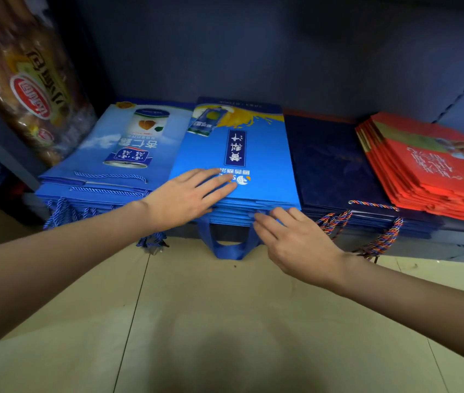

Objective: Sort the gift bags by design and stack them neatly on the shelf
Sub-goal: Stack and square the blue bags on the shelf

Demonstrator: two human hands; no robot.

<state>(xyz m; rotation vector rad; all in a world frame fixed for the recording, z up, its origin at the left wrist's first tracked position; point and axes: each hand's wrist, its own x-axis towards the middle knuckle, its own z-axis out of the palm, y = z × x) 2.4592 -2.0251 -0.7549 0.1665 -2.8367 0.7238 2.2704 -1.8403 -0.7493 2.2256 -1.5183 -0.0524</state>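
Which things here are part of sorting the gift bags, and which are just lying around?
Part of the job:
light blue bags
bright blue bags
navy bags
red bags
shelf
left hand
right hand

Lying about:
snack package

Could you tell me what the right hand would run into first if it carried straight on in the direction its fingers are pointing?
The right hand points up and left at the front edge of the bright blue bag stack; its fingertips already seem to touch those layered edges, so it would meet that stack first.
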